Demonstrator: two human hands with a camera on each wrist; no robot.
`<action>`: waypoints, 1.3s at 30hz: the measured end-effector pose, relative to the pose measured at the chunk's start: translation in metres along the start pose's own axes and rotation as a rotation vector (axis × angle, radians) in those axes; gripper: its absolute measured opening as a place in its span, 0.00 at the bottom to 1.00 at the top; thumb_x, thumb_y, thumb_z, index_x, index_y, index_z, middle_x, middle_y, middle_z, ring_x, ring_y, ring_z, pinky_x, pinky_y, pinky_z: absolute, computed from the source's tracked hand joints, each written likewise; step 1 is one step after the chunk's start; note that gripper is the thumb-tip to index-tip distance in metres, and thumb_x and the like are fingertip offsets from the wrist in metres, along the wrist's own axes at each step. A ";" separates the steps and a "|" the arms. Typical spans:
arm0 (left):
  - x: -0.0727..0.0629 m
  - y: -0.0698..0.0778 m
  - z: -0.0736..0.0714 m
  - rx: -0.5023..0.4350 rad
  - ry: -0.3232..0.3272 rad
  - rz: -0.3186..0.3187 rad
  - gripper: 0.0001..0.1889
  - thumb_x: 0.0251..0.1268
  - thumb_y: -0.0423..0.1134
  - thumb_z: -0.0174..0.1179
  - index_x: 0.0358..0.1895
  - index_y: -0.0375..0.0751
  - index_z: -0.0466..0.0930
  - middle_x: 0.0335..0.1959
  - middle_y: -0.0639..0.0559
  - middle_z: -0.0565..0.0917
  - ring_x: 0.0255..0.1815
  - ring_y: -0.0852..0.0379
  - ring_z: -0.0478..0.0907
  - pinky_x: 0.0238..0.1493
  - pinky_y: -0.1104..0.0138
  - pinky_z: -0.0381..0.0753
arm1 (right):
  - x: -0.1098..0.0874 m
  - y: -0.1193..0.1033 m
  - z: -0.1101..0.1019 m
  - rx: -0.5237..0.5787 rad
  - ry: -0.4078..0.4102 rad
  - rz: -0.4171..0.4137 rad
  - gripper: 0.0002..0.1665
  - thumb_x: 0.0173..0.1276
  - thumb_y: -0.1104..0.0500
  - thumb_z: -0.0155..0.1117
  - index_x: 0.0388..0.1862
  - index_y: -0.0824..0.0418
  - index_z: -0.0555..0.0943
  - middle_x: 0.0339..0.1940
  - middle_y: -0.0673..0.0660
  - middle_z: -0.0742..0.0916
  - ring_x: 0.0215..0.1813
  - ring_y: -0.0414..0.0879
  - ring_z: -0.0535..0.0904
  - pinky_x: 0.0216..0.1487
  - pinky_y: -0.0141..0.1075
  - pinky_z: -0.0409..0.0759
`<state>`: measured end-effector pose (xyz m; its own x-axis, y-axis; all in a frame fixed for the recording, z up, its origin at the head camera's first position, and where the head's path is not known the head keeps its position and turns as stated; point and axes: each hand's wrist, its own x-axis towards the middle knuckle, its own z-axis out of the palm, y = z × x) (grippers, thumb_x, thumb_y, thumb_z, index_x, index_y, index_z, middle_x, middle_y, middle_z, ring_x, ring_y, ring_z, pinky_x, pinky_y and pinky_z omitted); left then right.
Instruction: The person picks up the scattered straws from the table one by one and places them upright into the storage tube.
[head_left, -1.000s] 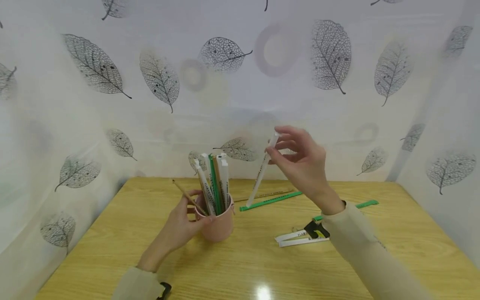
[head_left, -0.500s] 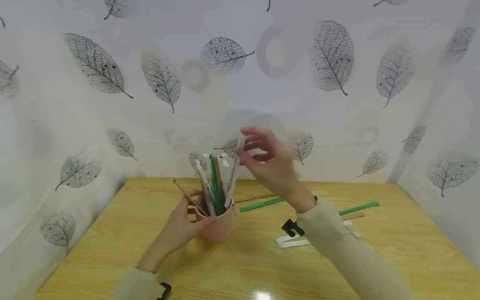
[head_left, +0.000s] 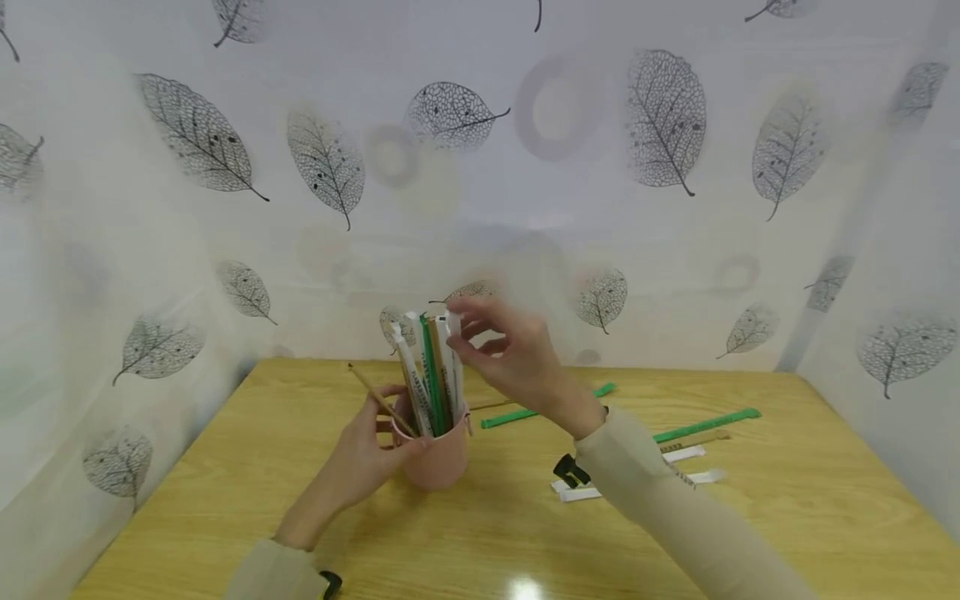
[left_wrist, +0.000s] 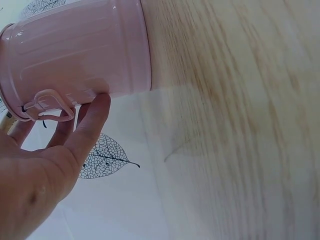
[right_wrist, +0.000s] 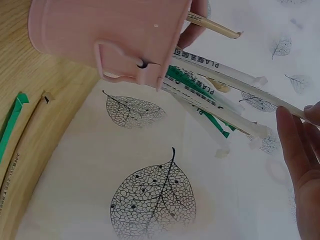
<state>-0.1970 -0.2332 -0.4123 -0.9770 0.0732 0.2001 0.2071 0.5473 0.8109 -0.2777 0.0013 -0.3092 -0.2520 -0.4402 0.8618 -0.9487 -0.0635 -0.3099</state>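
Note:
A small pink pail (head_left: 435, 462) stands upright on the table, holding several paper-wrapped straws in white, green (head_left: 432, 375) and brown. My left hand (head_left: 356, 462) grips it at the left side, thumb by the front rim; in the left wrist view, fingertips touch the pail's wall (left_wrist: 75, 50) near its wire handle. One brown straw (head_left: 378, 398) leans out leftward, past that hand. Above the pail, my right hand (head_left: 510, 350) pinches the upper end of a white-wrapped straw (right_wrist: 245, 87), whose lower end is inside the pail. The pail's bottom inside is hidden.
Right of the pail lies a green straw (head_left: 510, 418), with a brown one behind it. Farther right lie another green straw (head_left: 708, 425), a brown straw (head_left: 708, 437) and white ones (head_left: 705, 477), partly under my right forearm. A leaf-print sheet (head_left: 540, 208) surrounds the table.
My right hand has moved left and then down with the white-wrapped straw, from over the table into the pail. My left hand and the pail have stayed in place.

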 end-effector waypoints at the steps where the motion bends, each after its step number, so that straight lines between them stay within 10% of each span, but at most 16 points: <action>1: 0.000 0.000 0.000 0.001 0.002 -0.002 0.37 0.64 0.50 0.72 0.71 0.52 0.61 0.59 0.37 0.77 0.56 0.45 0.83 0.49 0.60 0.88 | -0.002 0.001 0.001 0.001 -0.006 0.009 0.24 0.62 0.76 0.70 0.57 0.70 0.77 0.41 0.65 0.88 0.38 0.52 0.89 0.35 0.29 0.88; 39: 0.001 0.001 0.000 0.006 0.003 -0.013 0.37 0.63 0.48 0.72 0.70 0.51 0.61 0.57 0.38 0.78 0.54 0.45 0.82 0.49 0.59 0.87 | -0.045 0.025 0.013 -0.068 -0.099 0.073 0.34 0.60 0.75 0.72 0.65 0.67 0.73 0.36 0.63 0.88 0.36 0.50 0.89 0.38 0.28 0.87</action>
<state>-0.1980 -0.2321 -0.4113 -0.9794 0.0637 0.1914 0.1943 0.5528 0.8104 -0.2873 0.0081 -0.3606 -0.3041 -0.5282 0.7928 -0.9401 0.0316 -0.3395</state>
